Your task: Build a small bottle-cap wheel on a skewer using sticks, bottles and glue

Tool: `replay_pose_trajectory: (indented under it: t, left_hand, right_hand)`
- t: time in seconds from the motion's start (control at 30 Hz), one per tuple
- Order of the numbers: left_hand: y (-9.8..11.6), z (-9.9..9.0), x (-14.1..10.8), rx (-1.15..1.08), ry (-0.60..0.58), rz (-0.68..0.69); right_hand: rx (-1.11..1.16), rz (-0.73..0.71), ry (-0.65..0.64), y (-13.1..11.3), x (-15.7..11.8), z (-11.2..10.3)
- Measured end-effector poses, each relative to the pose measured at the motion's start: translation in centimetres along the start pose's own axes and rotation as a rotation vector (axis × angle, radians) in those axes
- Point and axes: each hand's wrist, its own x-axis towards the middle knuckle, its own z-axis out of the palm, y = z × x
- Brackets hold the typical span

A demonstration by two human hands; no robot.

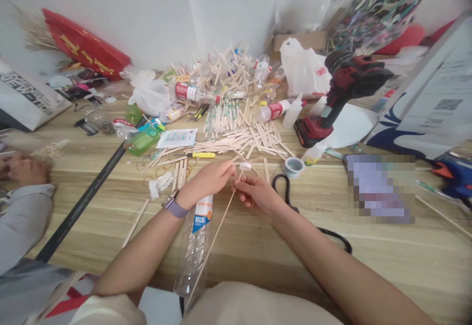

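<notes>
My right hand [254,193] pinches a long thin wooden stick [217,234] near its upper end. The stick slants down toward my body, passing over a clear plastic bottle [197,251] with an orange, white and blue label. At the stick's top is a white bottle cap [245,166], with thin sticks crossing around it. My left hand [216,176] is closed, fingertips beside the cap; what they grip is hidden. Its wrist wears a watch with a purple band [177,208]. The bottle lies partly under my left forearm.
Wooden sticks [254,138] and plastic bottles [190,91] are heaped ahead. Black-handled scissors [282,187], a grey tape roll [294,166], a red cordless drill [313,131] and a blue glue gun [455,177] stand or lie rightward. Another person's hand [27,167] is at far left.
</notes>
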Motion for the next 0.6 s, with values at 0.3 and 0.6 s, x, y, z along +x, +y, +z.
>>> replay_pose_trajectory:
  t: [0.3, 0.6]
  left_hand:
    - [0.5, 0.8, -1.1, 0.196, -0.156, -0.002]
    - [0.7, 0.7, -0.5, 0.202, -0.238, 0.109]
  right_hand:
    - [-0.026, -0.043, 0.072, 0.2, -0.4, -0.5]
    - [-0.456, -0.127, -0.007, 0.6, -1.6, -1.6]
